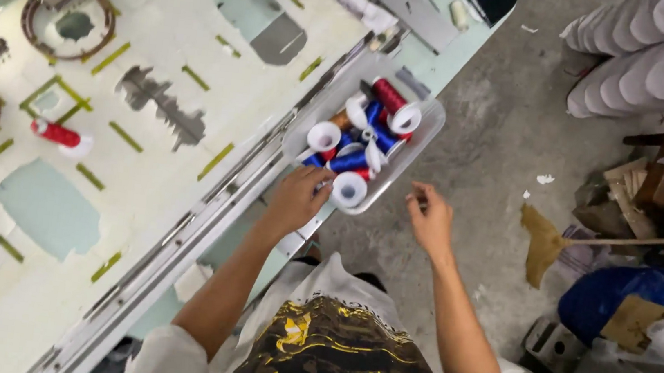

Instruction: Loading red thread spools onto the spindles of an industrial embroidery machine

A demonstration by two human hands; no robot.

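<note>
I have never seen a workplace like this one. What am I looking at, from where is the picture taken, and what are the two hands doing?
The picture comes from a camera worn on the person's head, looking down at their arms. The left hand reaches into a clear plastic tray holding spools of thread, mostly blue, red and white. Whether it grips a spool is hard to tell. The right hand hovers beside the tray, fingers loosely curled, holding nothing visible. The tray sits at the edge of a long pale worktable. One red spool lies alone on the table. A broom lies on the floor.
</note>
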